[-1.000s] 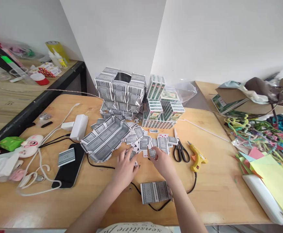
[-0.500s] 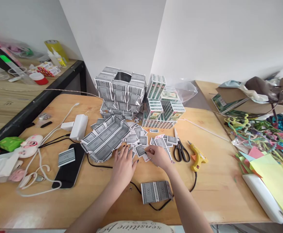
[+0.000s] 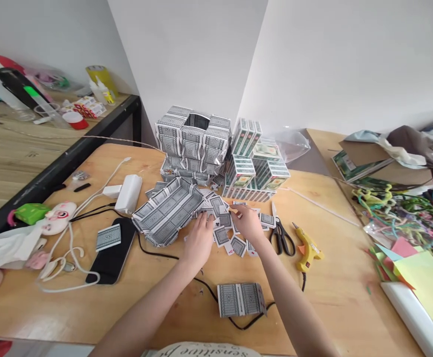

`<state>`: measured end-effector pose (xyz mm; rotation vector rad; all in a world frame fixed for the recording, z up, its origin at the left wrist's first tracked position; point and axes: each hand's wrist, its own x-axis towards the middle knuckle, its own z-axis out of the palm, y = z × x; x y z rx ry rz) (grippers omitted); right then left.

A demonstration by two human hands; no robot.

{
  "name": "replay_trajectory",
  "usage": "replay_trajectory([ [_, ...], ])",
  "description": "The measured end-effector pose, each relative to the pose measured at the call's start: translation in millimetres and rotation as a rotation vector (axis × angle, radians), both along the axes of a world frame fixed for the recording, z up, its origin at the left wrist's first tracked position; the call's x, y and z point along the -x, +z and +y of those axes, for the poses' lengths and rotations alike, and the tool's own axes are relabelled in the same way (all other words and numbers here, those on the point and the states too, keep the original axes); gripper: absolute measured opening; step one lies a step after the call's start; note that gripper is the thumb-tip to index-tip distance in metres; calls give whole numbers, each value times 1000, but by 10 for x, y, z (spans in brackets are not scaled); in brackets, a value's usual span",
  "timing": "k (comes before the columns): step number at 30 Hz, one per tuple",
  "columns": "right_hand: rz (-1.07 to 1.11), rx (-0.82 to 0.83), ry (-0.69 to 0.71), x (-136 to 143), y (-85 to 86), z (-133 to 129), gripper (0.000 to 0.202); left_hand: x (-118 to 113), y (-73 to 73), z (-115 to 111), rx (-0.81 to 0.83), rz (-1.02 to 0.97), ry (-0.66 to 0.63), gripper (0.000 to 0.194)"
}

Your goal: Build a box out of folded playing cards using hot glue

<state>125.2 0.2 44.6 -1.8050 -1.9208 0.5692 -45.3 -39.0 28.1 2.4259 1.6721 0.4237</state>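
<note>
Loose playing cards lie in a scattered pile at the middle of the table. My left hand rests at the pile's left edge, palm down, its fingers stretched over some cards beside an open tray made of cards. Over the pile's right part is my right hand, thumb and fingers pinched together; what they hold, if anything, is too small to name. Behind stands a large block built of cards, next to stacked card boxes. A small folded card piece lies near the front edge.
Black scissors and a yellow glue gun lie to the right. On the left are a phone with a card piece on it, a white adapter and cables. Coloured paper and pipe cleaners fill the right side.
Both hands have moved forward over the pile, the right one also slightly rightward. More cards show spread out in front of them. The whole view has shifted a little.
</note>
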Motion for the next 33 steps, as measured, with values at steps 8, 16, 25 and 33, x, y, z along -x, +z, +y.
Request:
replay_trajectory([
  [8, 29, 38, -155, -185, -94, -142, 28, -264, -49, 303, 36, 238, 27, 38],
  [16, 43, 78, -70, 39, -140, 126, 26, -212, 11, 192, 42, 306, -75, 37],
  [25, 85, 204, -156, 353, -339, 419, 22, -131, -95, 50, -11, 289, -84, 41],
  [33, 325, 168, -203, 84, -292, 335, 27, -35, -216, 26, 44, -86, -26, 49],
])
